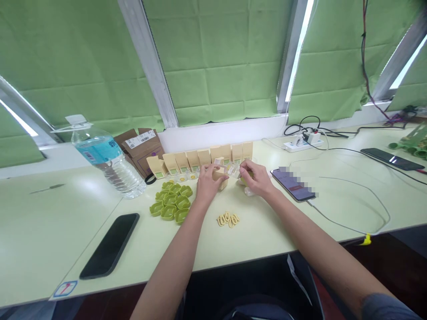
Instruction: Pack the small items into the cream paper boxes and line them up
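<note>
My left hand (207, 183) is closed on a small tan box (220, 176) at the middle of the pale green table (287, 222). My right hand (256, 178) pinches a clear plastic piece (232, 168) against that box. Just behind them stands a row of tan boxes (200, 161) with green insets. A cluster of green plastic trays (171, 202) lies left of my left hand. Several yellow loops (228, 219) lie in front of my hands.
A large water bottle (105, 156) lies at the left beside a cardboard box (142, 149). A black phone (110, 245) lies near the front edge, another phone (293, 184) right of my hands with a cable. A power strip (302, 143) and a dark phone (392, 158) sit farther right.
</note>
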{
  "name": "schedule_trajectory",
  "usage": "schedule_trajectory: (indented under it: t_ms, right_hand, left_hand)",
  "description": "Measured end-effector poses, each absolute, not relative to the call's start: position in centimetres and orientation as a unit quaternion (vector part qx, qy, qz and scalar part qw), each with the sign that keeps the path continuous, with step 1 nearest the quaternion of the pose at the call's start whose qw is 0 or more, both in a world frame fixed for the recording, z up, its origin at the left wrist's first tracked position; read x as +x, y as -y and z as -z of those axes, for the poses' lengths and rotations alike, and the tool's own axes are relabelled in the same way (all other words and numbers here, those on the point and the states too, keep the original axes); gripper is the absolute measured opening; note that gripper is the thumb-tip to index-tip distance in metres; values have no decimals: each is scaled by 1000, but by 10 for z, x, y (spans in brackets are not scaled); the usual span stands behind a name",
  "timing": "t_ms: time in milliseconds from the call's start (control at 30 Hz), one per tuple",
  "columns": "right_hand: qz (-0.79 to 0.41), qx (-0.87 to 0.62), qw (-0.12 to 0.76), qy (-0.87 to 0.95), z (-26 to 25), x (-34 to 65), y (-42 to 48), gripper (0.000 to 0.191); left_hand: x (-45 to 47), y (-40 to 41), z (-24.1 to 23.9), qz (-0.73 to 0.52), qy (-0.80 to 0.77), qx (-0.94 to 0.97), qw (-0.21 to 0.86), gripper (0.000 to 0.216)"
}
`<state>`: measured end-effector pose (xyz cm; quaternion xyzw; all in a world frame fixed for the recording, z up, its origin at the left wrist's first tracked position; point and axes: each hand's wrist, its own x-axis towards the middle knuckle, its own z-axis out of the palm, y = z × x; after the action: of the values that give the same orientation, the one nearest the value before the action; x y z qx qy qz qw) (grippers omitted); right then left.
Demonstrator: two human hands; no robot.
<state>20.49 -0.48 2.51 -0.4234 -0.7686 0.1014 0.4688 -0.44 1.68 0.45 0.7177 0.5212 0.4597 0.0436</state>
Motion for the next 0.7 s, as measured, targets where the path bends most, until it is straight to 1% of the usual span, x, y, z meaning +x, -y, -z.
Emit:
schedule_trajectory:
  t_ms: [200,300,400,500,600,700]
  right_hand:
    - [-93,-430,458,772,-25,205,4,28]
    - [-99,-434,461,767,-25,206,4,27]
    - [-98,-431,468,765,-26,207,4,27]
    - [-91,-430,461,771,-26,206,4,27]
    - [-91,-437,450,774,-26,205,3,26]
    - [-92,-441,452,770,-26,205,3,25]
  left_hand:
    - [-6,-9,-12,-418,-511,751,17,46]
    - [-6,-4,-18,-427,-466,775,7,39]
    - [-7,-2,-20,-438,-423,793,26,31]
    - [-8,-1,-19,-429,-395,810,64,32]
    - [-9,-2,-18,-456,-395,792,94,38]
    - [-11,-5,-19,-495,-418,760,56,35]
